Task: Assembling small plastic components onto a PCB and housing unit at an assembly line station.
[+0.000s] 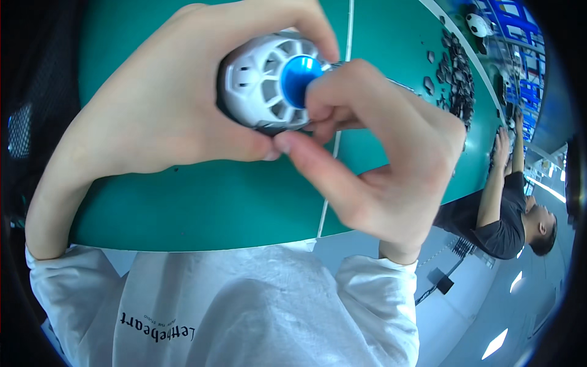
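Observation:
A white rounded device (247,92) with vent-like openings and a dark rim is held up above the green table. Set into its right side is a glossy blue disc (296,79). My left hand (165,98) wraps round the device from the left, its thumb along the lower edge. My right hand (391,147) is curled against the device's right edge. Its bent fingers press beside the blue disc, and its thumb meets the tip of my left thumb. Part of a thin, shiny edge shows behind the right hand; what it belongs to is hidden.
The green table (214,208) has a white line across it. Many small dark pieces (452,79) lie heaped toward its right edge. A black-and-white ball (478,25) sits near blue racks (516,24). At the right, a person in a dark shirt (489,220) reaches forward.

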Tool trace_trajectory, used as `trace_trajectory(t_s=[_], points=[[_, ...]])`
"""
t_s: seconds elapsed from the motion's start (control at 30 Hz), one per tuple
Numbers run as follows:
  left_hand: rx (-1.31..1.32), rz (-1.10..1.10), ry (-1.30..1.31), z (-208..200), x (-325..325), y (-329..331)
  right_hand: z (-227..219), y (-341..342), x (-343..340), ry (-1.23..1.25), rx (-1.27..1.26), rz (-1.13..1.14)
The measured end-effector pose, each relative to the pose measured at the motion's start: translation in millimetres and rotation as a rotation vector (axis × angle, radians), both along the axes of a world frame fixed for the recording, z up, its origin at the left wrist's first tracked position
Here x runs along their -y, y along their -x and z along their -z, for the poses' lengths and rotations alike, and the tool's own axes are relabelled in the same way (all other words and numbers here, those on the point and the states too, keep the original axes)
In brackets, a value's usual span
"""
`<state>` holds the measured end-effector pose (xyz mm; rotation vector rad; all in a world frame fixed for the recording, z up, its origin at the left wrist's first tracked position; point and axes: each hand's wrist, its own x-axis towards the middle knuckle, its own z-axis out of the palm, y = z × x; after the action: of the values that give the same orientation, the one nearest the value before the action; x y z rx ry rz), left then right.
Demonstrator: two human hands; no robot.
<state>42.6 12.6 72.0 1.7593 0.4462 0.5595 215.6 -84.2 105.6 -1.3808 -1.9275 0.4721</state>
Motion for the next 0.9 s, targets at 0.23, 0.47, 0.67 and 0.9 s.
trace_trajectory(t_s=[0.23, 0.47, 0.67, 0.9], points=[[-0.010, 0.079, -0.236, -14, -11, -3, -12, 3, 8, -0.042, 0.054, 0.079], [0.013, 0.023, -0.007, -13, 3, -3, -13, 0, 7, -0.060, 0.181, 0.072], [-0.024, -0.039, -0.055, 9, 7, -1, 10, -22, 2, -0.032, 0.040, -0.052], [0.119, 0.054, -0.294, 13, -11, -5, -11, -155, 6, -0.029, 0.133, 0.451]])
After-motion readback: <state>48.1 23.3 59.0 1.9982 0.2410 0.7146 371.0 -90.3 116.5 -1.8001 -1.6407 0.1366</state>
